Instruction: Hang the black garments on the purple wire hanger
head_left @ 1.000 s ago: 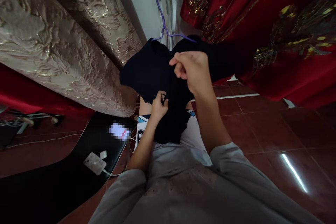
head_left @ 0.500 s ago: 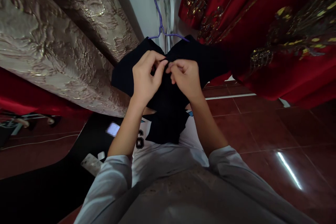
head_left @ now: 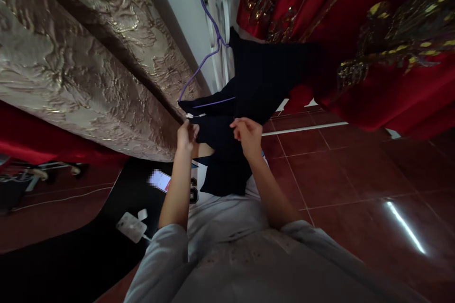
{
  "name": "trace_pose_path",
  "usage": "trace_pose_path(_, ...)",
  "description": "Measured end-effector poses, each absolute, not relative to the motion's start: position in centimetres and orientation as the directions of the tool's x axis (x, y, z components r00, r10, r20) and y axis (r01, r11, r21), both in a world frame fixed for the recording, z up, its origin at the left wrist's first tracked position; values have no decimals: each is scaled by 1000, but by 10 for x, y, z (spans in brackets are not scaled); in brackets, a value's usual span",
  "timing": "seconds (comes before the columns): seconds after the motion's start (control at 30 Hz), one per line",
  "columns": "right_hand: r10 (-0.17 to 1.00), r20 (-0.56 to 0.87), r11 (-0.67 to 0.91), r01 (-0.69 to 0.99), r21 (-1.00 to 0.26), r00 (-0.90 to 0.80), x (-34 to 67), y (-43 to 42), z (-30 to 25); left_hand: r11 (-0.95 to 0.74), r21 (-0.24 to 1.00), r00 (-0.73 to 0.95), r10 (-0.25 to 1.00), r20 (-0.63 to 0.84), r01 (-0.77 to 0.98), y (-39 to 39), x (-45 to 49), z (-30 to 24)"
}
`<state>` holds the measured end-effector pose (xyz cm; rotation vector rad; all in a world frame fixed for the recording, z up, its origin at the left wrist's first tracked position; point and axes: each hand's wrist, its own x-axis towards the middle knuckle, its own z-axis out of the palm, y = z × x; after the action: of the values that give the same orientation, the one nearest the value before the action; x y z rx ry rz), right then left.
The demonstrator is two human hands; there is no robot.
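A black garment (head_left: 261, 75) hangs from a purple wire hanger (head_left: 209, 52), which is tilted, its left end low and bare. The garment's right shoulder still sits on the hanger, while its left side sags open and shows a white label (head_left: 194, 116). My left hand (head_left: 186, 136) is closed on the edge of the left side, just below the label. With thumb and finger pinched, my right hand (head_left: 248, 136) grips the front edge of the garment at the middle. The lower part of the garment lies over my lap.
White metal rack bars (head_left: 222, 23) carry the hanger. Beige brocade fabric (head_left: 117, 71) hangs at left, red embroidered fabric (head_left: 373, 90) at right. On a black surface (head_left: 81, 241) lie a lit phone (head_left: 159, 180), a white power bank-like block (head_left: 131, 227) and a small white case (head_left: 142, 214).
Both hands have moved down and apart from the neckline, my left hand to the left. The garment's left shoulder has come off the hanger, which now tilts down to the left.
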<state>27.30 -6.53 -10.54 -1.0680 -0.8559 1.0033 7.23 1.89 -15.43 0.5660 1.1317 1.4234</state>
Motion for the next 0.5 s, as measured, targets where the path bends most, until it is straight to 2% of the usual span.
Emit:
trace_pose_path(0.1, 872, 17, 172, -274, -946, 489, 296, -68, -126, 162, 896, -136, 962, -237, -414, -2, 93, -157)
trace_pose_path(0.17, 832, 23, 204, -267, -942, 554, 307, -67, -133, 90, 956, -55, 992, -110, -278, -6, 102, -145)
trace_pose_path(0.23, 783, 11, 228, -271, -935, 622, 312, -65, -137, -106, 993, 55, 992, 110, -56, -9, 113, -127)
trace_pose_path(0.3, 732, 17, 249, -244, -937, 681, 313, -66, -137, -330, 936, 178, 935, 307, 120, -13, 126, -107)
trace_pose_path(0.4, 659, 207, 330, -30, -943, 723, 315, -74, -128, -488, 854, 295, 855, 427, 178, -26, 149, -81)
trace_pose_path(0.43, 660, 290, 363, 45, -931, 693, 316, -76, -122, -506, 847, 326, 838, 438, 162, -31, 155, -75)
trace_pose_path(0.5, 749, 422, 410, 143, -901, 511, 321, -74, -109, -503, 858, 350, 826, 442, 104, -39, 164, -67)
